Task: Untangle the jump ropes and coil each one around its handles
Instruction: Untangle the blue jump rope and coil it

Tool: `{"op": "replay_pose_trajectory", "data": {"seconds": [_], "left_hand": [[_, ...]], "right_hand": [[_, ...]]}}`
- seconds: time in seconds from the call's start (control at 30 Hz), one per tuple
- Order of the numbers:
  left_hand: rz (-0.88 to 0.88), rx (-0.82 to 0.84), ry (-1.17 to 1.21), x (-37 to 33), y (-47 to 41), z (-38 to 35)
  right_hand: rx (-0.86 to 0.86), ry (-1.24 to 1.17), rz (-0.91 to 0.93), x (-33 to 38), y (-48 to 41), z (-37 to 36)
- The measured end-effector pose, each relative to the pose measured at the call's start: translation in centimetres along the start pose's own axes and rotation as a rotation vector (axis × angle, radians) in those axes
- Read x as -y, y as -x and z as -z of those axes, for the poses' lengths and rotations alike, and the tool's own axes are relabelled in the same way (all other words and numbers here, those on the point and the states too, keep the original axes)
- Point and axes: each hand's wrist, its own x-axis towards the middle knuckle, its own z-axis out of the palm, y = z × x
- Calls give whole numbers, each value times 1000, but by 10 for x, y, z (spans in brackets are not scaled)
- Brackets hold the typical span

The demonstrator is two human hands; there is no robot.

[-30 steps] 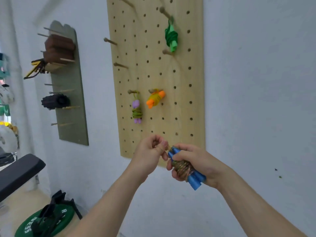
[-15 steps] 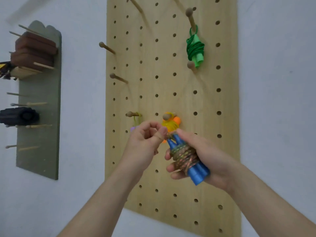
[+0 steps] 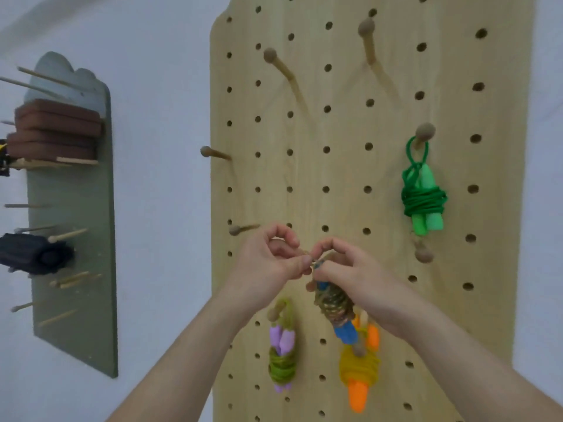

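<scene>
The hands have risen toward the pegboard [image 3: 335, 178], and the right hand [image 3: 350, 275] now sits atop the bundle. It and the left hand [image 3: 268, 263] pinch the top of the blue rope [image 3: 332, 309], which hangs coiled at 6 o'clock below them. Behind hang the purple rope [image 3: 281, 354] at 7, the orange rope [image 3: 359, 373] at 5 and the green rope [image 3: 423, 199] at 2.

Wooden pegboard [image 3: 335, 178] on the wall, hung with coiled ropes.
Green rope [image 3: 423, 202] on a right peg [image 3: 425, 132]; purple-handled rope [image 3: 281, 354] and orange-handled rope [image 3: 359, 376] lower down.

No readable text, labels, brands or numbers anywhere in view.
</scene>
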Motion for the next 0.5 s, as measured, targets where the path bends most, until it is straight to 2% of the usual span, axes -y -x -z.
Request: {"op": "replay_pose_trajectory", "data": {"seconds": [0.17,0.3,0.4,0.5], "left_hand": [[139,-181,160,-1,-36,32],[190,-222,136,13,-46,53],[126,-221,-149,31,-49,69],[40,-89,-549,47,-53,80]], "right_hand": [[-82,-155,-46,17,-53,-35],[-87,-178,-121,6,-80,-62],[-118,-124,-129,-3,-93,-76],[-195,121,-115,-10,-103,-91]]}}
